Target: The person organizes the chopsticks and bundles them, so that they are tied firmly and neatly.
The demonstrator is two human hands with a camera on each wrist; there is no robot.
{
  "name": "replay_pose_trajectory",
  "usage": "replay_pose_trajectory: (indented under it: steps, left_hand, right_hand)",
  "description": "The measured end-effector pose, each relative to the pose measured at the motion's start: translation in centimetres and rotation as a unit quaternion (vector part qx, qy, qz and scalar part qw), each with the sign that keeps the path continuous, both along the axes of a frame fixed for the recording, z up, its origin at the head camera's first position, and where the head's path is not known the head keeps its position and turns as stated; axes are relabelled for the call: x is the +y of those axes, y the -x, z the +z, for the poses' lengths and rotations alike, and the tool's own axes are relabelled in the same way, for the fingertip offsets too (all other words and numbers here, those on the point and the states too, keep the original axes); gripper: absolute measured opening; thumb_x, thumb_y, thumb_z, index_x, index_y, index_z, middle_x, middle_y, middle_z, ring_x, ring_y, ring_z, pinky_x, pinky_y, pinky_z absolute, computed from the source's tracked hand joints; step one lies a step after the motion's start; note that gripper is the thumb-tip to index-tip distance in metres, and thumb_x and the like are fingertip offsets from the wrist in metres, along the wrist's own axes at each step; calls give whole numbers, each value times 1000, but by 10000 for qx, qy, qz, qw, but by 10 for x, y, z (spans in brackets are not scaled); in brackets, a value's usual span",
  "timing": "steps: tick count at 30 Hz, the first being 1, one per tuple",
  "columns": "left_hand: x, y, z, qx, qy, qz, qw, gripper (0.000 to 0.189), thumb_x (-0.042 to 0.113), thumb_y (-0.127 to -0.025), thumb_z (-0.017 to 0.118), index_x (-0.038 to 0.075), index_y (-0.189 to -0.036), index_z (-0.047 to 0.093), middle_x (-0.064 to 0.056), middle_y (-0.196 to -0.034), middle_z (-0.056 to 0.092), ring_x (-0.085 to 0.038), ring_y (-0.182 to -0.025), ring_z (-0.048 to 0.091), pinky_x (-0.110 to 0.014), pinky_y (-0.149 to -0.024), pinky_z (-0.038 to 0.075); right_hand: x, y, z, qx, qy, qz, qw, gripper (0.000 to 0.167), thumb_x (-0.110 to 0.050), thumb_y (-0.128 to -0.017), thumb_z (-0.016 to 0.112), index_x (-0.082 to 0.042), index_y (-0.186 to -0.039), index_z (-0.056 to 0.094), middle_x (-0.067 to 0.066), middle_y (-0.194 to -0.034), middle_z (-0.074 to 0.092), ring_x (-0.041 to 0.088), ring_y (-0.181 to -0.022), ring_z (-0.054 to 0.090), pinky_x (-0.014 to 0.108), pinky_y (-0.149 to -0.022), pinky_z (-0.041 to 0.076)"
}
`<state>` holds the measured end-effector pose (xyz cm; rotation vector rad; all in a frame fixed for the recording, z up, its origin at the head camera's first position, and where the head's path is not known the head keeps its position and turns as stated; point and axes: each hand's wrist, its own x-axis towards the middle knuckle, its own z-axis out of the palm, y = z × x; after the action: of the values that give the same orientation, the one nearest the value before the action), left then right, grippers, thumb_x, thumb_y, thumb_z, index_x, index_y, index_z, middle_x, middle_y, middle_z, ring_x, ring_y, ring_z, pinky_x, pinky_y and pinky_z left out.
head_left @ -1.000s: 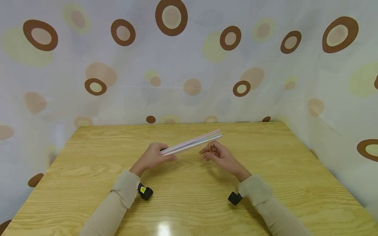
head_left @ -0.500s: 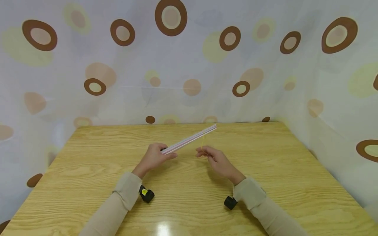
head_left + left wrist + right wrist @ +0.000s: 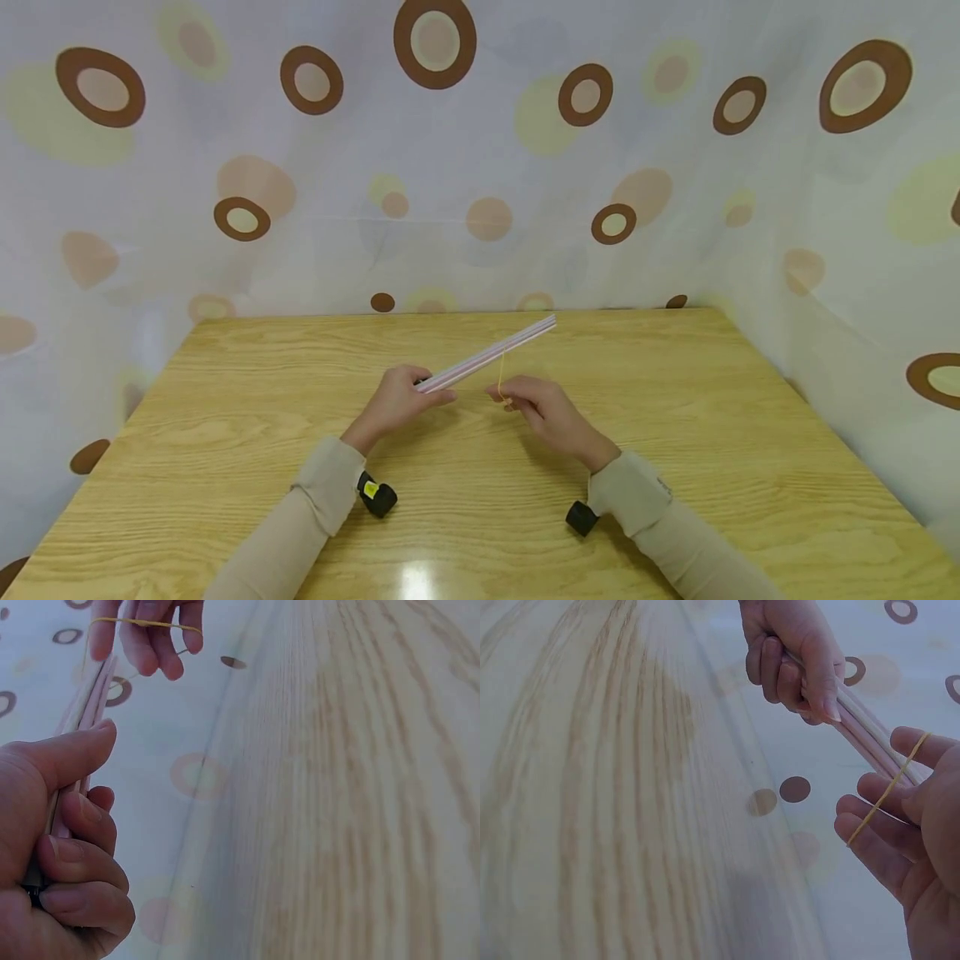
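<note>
My left hand (image 3: 396,406) grips a bundle of thin, pink-and-white striped drinking straws (image 3: 487,358) near its lower end. The bundle slants up to the right above the table. In the left wrist view, the thumb lies along the straws with the fingers curled round them, and a small dark piece (image 3: 34,889) shows in the palm. My right hand (image 3: 551,410) holds a yellow rubber band (image 3: 889,789) stretched across its bent, spread fingers. This band also loops up to the straws, around the middle of their exposed length in the head view.
A wood-grain table (image 3: 480,508) spreads under both hands. Behind it and to the sides hangs a pale curtain (image 3: 480,167) with brown ring patterns. A black wrist camera (image 3: 377,496) sits on the left wrist and another black camera (image 3: 582,517) on the right.
My right hand has moved left and slightly down, drawing the rubber band along the straws toward my left hand. The straws now tilt more steeply; the left hand has barely shifted.
</note>
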<state>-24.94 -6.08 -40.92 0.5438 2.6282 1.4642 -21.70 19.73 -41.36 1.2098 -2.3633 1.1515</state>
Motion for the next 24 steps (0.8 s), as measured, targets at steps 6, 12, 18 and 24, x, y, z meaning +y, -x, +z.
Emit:
replay_pose_trajectory:
  steps: [6,12,18,24]
  left_hand:
    - [3,-2,0,18,-21,14,10000,32,31,-80,79,8,-67,61,4,-54,42,-9,-48,34,-23,-46,28]
    - [3,-3,2,-26,-60,5,10000,30,31,-81,78,7,-69,63,4,-54,42,-9,-47,35,-23,-46,29]
    - [2,-4,5,-34,-123,44,9999,31,31,-81,78,8,-69,63,4,-54,42,-10,-48,33,-24,-45,27]
    - [5,-7,4,204,-357,254,9988,33,33,-82,77,9,-69,59,2,-54,41,-10,-47,33,-24,-44,28]
  right_hand:
    - [-1,-1,-1,-239,258,249,9991,29,19,-91,46,17,-118,58,27,-101,66,32,-79,68,40,-66,56]
    - [-2,-2,3,-806,475,264,9953,29,17,-92,47,18,-120,55,32,-108,64,30,-75,70,37,-66,57]
    - [-2,-3,5,-913,675,161,9934,65,8,-91,58,5,-148,28,28,-101,66,21,-72,70,31,-66,56]
    - [-3,-9,5,-2100,1491,250,9659,109,5,-89,62,-28,-150,-21,35,-114,59,15,-81,69,31,-74,56]
